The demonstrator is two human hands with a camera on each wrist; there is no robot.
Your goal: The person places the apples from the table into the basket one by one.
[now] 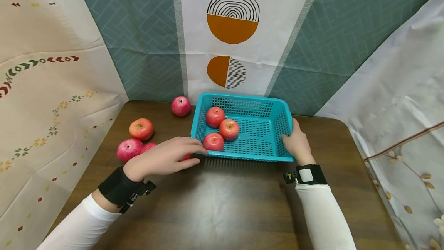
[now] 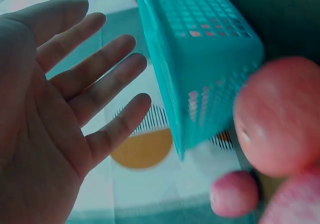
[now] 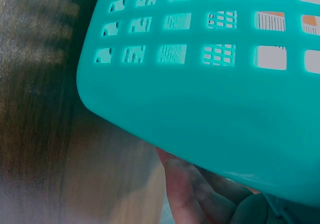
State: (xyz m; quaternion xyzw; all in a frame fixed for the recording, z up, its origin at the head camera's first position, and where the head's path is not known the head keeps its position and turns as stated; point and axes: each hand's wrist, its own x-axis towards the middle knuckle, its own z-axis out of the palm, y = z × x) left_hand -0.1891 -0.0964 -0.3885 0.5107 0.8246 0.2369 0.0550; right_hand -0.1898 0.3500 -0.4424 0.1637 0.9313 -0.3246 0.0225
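A turquoise plastic basket (image 1: pixel 243 158) with grid-like holes stands at the back of the table. Three red apples (image 1: pixel 229 129) lie in its left part. My right hand (image 1: pixel 299 144) grips the basket's right end, thumb over the rim; in the right wrist view its fingers (image 3: pixel 185 194) show at the rim's edge. My left hand (image 1: pixel 166 155) hovers at the front left corner, fingers straight. The left wrist view shows its bare palm (image 2: pixel 45 129) with nothing in it. A red fruit (image 1: pixel 185 157) peeks out from behind this hand.
Left of the basket lie an orange-red apple (image 1: pixel 141 129), a pink round fruit (image 1: pixel 130 150), and another red one (image 1: pixel 148 147) partly hidden by the left hand. A further pink fruit (image 1: pixel 180 106) sits near the basket's back left corner. Curtains hang behind the brown table (image 1: pixel 215 211).
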